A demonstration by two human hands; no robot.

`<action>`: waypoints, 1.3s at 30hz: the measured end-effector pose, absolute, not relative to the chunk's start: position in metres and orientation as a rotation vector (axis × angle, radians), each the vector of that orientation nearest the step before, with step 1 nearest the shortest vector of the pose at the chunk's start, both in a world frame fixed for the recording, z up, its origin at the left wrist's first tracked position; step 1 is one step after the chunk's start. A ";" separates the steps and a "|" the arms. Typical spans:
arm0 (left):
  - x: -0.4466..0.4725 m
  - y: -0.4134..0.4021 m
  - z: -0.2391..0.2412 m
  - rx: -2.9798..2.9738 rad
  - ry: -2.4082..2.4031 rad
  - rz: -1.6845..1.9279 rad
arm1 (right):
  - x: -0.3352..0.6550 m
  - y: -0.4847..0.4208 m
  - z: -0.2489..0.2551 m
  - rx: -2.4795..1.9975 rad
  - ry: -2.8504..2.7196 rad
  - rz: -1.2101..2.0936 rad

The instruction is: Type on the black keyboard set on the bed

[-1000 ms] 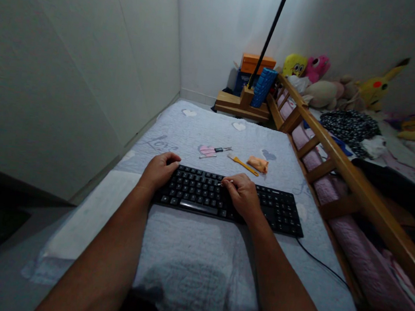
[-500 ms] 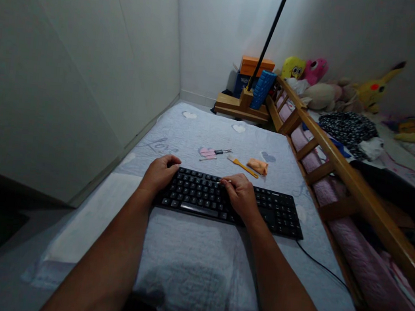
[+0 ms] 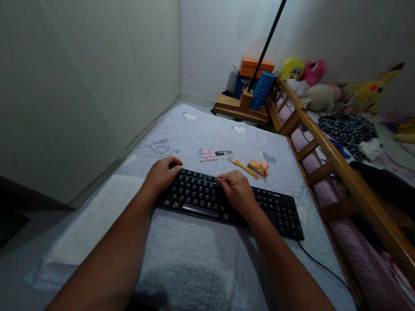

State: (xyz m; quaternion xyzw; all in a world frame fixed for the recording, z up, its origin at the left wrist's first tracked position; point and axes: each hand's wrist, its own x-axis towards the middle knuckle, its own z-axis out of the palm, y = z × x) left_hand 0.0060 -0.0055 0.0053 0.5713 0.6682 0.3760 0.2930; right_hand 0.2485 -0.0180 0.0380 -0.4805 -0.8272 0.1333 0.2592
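Note:
A black keyboard (image 3: 202,210) lies on the pale blue quilted cover. Its left end is held by my left hand (image 3: 161,174), with the thumb along the near edge and the fingers curled at the top corner. My right hand (image 3: 239,190) rests over the middle keys, its fingers pinched on a small thin white stick, seemingly a cotton swab (image 3: 223,178), whose lower end meets the upper key rows. Most of that stick is hidden by the fingers. Beyond the keyboard are a similar thin stick (image 3: 209,159), tweezers (image 3: 220,153), a yellow-handled brush (image 3: 246,168) and a crumpled orange cloth (image 3: 258,167).
A white sheet (image 3: 95,218) lies left of the keyboard. The keyboard's cable (image 3: 323,265) runs off right toward a wooden bed rail (image 3: 341,171). White panels (image 3: 91,66) stand along the left. A black pole on a wooden base (image 3: 241,107) stands at the far end.
My right hand has shifted slightly left along the upper keys with the white stick. My left hand keeps its hold on the keyboard's left end.

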 end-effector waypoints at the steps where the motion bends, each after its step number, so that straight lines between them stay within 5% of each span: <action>1: 0.006 -0.006 0.006 1.519 1.782 0.997 | 0.248 -0.018 0.038 -1.310 -2.236 0.364; 39: 0.003 -0.002 0.001 1.308 1.688 1.142 | 0.251 -0.029 0.025 -1.263 -2.074 0.397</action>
